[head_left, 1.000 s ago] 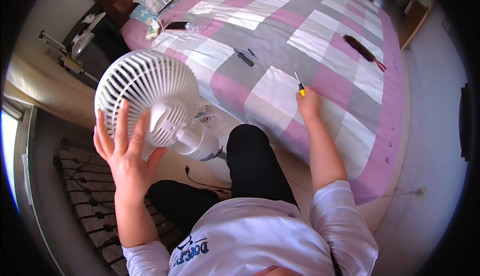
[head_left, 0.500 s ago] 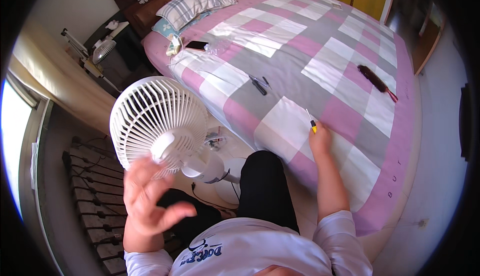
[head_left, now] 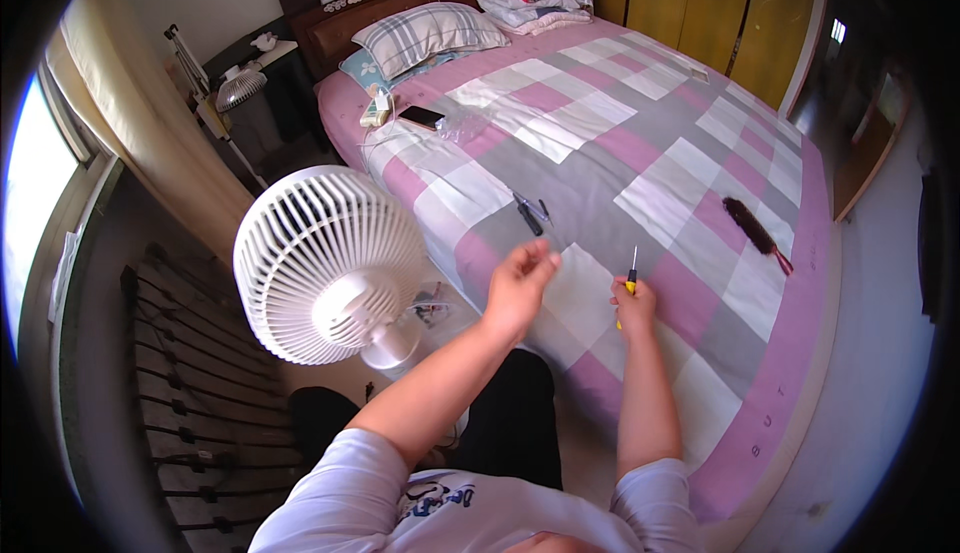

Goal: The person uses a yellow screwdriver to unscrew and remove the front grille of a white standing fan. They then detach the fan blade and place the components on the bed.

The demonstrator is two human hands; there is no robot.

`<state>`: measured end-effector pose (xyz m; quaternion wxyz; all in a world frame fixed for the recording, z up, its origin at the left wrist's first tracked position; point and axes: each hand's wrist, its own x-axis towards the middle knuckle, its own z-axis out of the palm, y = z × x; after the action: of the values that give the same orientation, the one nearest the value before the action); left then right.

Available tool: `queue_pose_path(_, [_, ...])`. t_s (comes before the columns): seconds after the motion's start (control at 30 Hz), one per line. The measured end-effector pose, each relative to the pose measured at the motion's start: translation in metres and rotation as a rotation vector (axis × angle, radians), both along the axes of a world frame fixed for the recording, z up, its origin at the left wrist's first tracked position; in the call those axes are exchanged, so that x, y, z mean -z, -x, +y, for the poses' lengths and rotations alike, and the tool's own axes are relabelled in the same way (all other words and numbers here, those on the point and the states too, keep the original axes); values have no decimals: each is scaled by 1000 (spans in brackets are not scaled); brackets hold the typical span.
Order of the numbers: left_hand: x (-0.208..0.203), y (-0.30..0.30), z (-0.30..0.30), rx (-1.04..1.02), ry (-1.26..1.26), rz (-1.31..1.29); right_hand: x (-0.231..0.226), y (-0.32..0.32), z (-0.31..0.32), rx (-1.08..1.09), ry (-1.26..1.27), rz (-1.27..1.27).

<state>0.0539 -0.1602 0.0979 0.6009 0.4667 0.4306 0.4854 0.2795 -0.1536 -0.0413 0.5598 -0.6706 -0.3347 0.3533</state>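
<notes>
My right hand is closed round a screwdriver with a yellow and black handle, its thin metal shaft pointing up and away over the bed. Over the near edge of the bed, my left hand has its thumb and fingers drawn together; anything between them is too small to make out. A white fan stands left of my left forearm, its round slatted grille and motor housing facing me. Beyond my left hand, a black-handled tool and another slim tool lie on the bed.
A checked pink, grey and white sheet covers the bed. On it are a bristle brush, a phone, a clear plastic bag and pillows. A dark metal rack stands at the lower left, below the window.
My left hand has moved from beside the fan's grille rightward to the bed edge, its spread fingers drawing together. My right hand still holds the screwdriver, now more upright. The view has shifted.
</notes>
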Motion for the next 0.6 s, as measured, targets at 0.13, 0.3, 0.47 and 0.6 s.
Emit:
queue_pose_path(0.13, [45, -20, 96, -400, 10, 207, -19, 6, 14, -52, -59, 424])
queue_pose_path(0.3, [103, 13, 220, -660, -27, 513, 19, 3, 11, -23, -205, 766])
queue_pose_path(0.47, [125, 69, 325, -555, -92, 211, -5, 7, 3, 3, -71, 843])
queue_pose_path(0.6, [146, 105, 396, -517, 30, 78, -13, 10, -2, 27, 47, 745])
